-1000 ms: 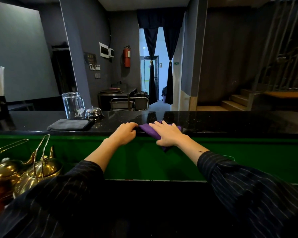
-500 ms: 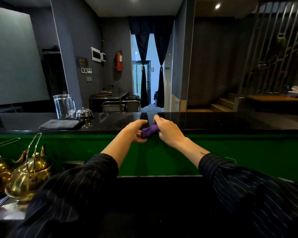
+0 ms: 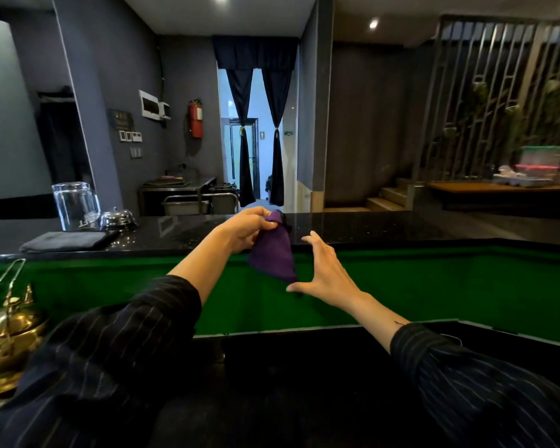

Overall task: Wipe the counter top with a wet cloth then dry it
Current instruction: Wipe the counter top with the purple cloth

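Note:
A purple cloth point(image 3: 274, 257) hangs in the air just in front of the black counter top point(image 3: 385, 229), above the green counter front. My left hand point(image 3: 244, 229) pinches its upper corner between thumb and fingers. My right hand point(image 3: 324, 270) is spread open beside the cloth, its thumb tip near the cloth's bottom corner, and grips nothing. A folded grey cloth point(image 3: 63, 240) lies flat on the counter top at the left.
An upturned glass jar point(image 3: 75, 205) and a small silver bell point(image 3: 117, 218) stand behind the grey cloth. Brass kettles point(image 3: 8, 328) sit low at the left. The green front panel point(image 3: 434, 286) drops below the counter edge. Stairs and a metal screen lie far right.
The purple cloth was flat on the counter, then bunched between both hands. Now my left hand has lifted it so it hangs, and my right hand has let go and opened.

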A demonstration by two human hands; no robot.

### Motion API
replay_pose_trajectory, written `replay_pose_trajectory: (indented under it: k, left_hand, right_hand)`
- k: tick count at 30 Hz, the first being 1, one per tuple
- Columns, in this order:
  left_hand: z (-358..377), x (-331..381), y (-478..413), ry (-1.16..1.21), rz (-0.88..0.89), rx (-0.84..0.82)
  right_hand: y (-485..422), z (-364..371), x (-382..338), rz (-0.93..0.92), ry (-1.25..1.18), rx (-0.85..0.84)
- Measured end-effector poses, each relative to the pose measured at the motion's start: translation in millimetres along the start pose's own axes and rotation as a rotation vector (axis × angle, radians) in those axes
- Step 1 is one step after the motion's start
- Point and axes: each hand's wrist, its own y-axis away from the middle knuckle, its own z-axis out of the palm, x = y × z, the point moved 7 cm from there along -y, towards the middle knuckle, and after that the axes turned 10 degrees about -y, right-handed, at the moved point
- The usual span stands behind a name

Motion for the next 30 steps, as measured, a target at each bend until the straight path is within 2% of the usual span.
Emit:
replay_pose_trajectory:
  k: [3, 8, 13, 15, 19, 23, 24, 27, 28, 30]
  left_hand:
    - [4, 7, 0, -0.125, 0.069, -0.064]
    - [20, 18, -1, -0.192, 0.172, -0.135]
    - [26, 27, -13, -0.220, 0.233, 0.020]
    - [35, 32, -20, -0.276, 0.261, 0.078]
    - [60, 43, -49, -0.428, 0.318, 0.173]
    - [84, 42, -82, -0.563, 0.279, 0.230]
    - [90, 41, -87, -0.595, 0.279, 0.230]
    - [108, 33, -107, -0.653, 0.291, 0.205]
    - [112, 30, -112, -0.667, 0.303, 0.199]
    - [119, 26, -122, -0.702, 0.323, 0.190]
  right_hand:
    - [-3, -9, 10, 0.166, -0.338, -0.027]
    - [-20, -10, -2, 0.266, -0.790, -0.170]
    - [-27, -34, 13, 0.290, -0.825, -0.172]
    - [-33, -51, 21, 0.266, -0.767, -0.158]
    - [-52, -115, 42, 0.229, -0.551, 0.043]
    - [-76, -176, 92, 0.373, -0.406, 0.189]
    - [-83, -190, 106, 0.408, -0.326, 0.233]
    - [-96, -217, 133, 0.499, 0.125, 0.350]
    - [-100, -217, 138, 0.489, 0.233, 0.349]
    - [-111, -197, 153, 0.439, 0.285, 0.264]
